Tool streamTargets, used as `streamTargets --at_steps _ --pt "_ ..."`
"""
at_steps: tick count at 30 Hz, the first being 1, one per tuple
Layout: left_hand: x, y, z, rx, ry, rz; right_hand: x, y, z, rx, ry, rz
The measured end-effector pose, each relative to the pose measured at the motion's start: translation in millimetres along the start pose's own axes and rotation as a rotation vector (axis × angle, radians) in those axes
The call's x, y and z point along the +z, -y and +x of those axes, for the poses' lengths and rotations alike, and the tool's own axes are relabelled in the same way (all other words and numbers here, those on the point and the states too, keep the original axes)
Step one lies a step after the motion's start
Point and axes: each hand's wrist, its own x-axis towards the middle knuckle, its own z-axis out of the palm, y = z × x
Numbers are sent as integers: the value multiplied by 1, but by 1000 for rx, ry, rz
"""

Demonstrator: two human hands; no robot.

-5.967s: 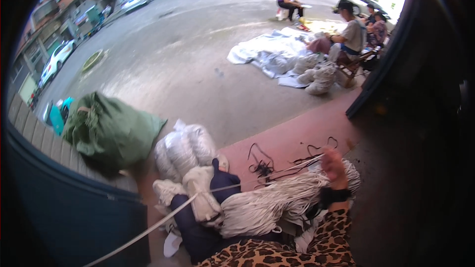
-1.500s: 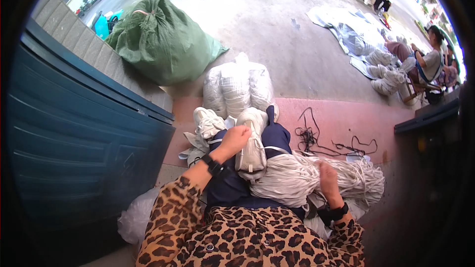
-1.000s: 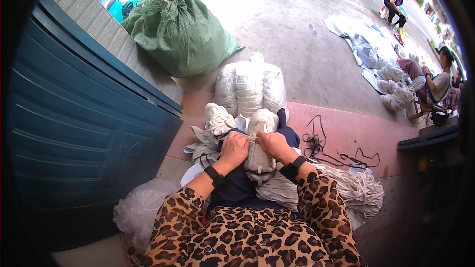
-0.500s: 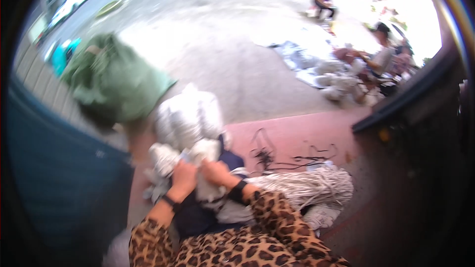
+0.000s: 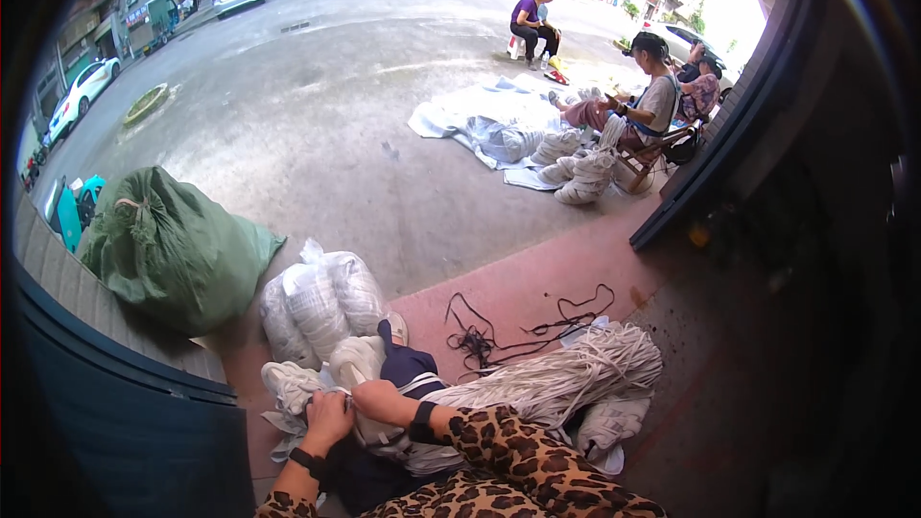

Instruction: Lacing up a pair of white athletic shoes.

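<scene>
My left hand (image 5: 329,417) and my right hand (image 5: 382,402) meet over my lap, both closed, fingertips close together. A small whitish piece shows between them, too small to make out. Just beyond them are coiled white cord bundles (image 5: 357,361), with another whitish bundle (image 5: 291,385) to their left. A long thick hank of white cord (image 5: 566,364) stretches from my lap out to the right. My dark-trousered leg (image 5: 404,361) lies between the hank and the coils.
Clear plastic-wrapped white bundles (image 5: 321,305) stand ahead, beside a big green sack (image 5: 177,254). Tangled black cord (image 5: 477,338) lies on the reddish floor. A dark blue door panel (image 5: 125,393) is at left. Seated people (image 5: 652,96) work by white sheets and coils at far right.
The view has swung so that the scene sits lower and further left, and it is sharper. My hands stay close together at the white bundles, the right one now turned more sideways.
</scene>
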Motion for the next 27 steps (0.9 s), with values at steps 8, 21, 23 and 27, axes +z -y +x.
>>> streamTargets --at_steps 8,21,23,27 --pt "-1 3 1 -12 59 -1 7 14 -5 -263 -175 -156" --pt "20 13 -3 112 -175 -133 25 7 -3 -230 -200 -238" --pt "21 6 -9 69 -240 -214 15 4 -8 -293 -253 -144" --pt "12 -14 -33 100 -362 -201 -29 -3 -46 -241 143 -185"
